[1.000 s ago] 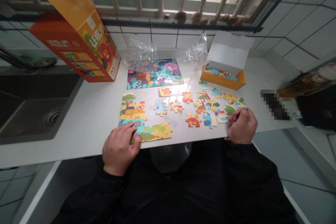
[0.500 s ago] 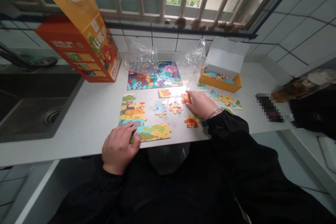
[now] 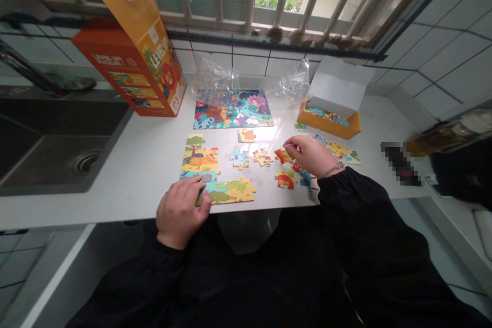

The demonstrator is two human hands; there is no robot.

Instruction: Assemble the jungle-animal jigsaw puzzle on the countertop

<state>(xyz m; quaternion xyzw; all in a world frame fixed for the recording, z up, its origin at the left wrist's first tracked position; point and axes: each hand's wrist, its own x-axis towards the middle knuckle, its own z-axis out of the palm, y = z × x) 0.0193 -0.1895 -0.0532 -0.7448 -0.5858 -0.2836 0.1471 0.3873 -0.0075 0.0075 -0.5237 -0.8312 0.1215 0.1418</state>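
A partly joined jigsaw (image 3: 215, 174) with a tree, a leopard and a crocodile lies near the front edge of the white counter (image 3: 149, 164). My left hand (image 3: 183, 210) rests on its lower left corner, fingers curled down on it. My right hand (image 3: 311, 155) is over the loose pieces to the right and pinches an orange and red puzzle piece (image 3: 282, 155), lifted a little off the counter. Several loose pieces lie around it, among them a blue one (image 3: 240, 159) and one with a red arch (image 3: 285, 179).
A finished puzzle picture (image 3: 233, 109) lies behind, under crumpled clear bags (image 3: 215, 81). A tall orange puzzle box (image 3: 134, 46) leans at the back left. An open small box of pieces (image 3: 330, 113) sits at the back right. A sink (image 3: 46, 148) is at the left.
My right hand went from the counter's front right edge to the loose pieces in the middle, then closed on an orange and red piece and raised it. My left hand stayed on the jigsaw.
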